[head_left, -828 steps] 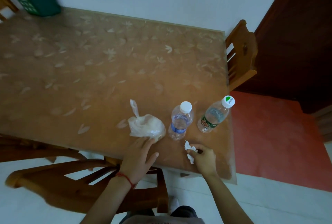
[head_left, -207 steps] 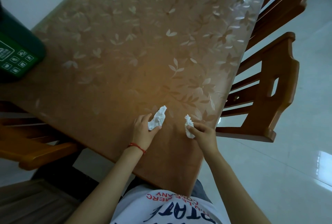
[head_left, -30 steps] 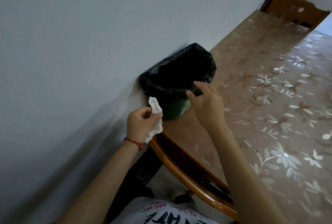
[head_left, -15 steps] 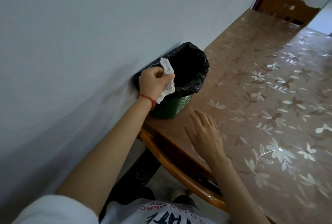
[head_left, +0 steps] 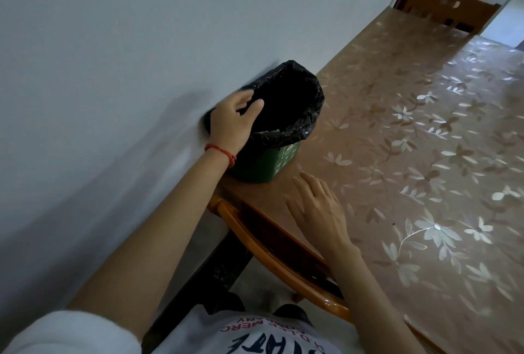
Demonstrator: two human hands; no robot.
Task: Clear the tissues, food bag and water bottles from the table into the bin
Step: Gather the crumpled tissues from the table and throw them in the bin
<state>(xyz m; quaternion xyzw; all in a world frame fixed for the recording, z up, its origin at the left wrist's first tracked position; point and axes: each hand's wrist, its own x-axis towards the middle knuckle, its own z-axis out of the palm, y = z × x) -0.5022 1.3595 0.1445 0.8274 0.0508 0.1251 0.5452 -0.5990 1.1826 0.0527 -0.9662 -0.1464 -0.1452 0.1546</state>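
The green bin (head_left: 265, 165), lined with a black bin bag (head_left: 295, 126), stands on the near left corner of the table (head_left: 425, 155), against the pale wall (head_left: 113, 41). The bag is folded out over the rim and covers the upper part of the bin.

The left hand (head_left: 231, 122) is over the near left edge of the bin opening. Its fingers (head_left: 252, 106) are loosely spread and slightly bent above the dark interior, and nothing is held between them. A red cord bracelet (head_left: 221, 152) circles the left wrist.

A small white patch (head_left: 276, 129) shows inside the bin, low against the near wall of the bag; it is too small to identify with certainty.

The right hand (head_left: 317, 209) lies palm down on the table just near of the bin, fingers straight and slightly apart, holding nothing. It does not touch the bin.

The table carries a clear cover with a flower pattern. A wooden chair (head_left: 450, 10) stands at the far end of the table. A second wooden chair back (head_left: 269, 251) sits at the near edge, below the right hand.
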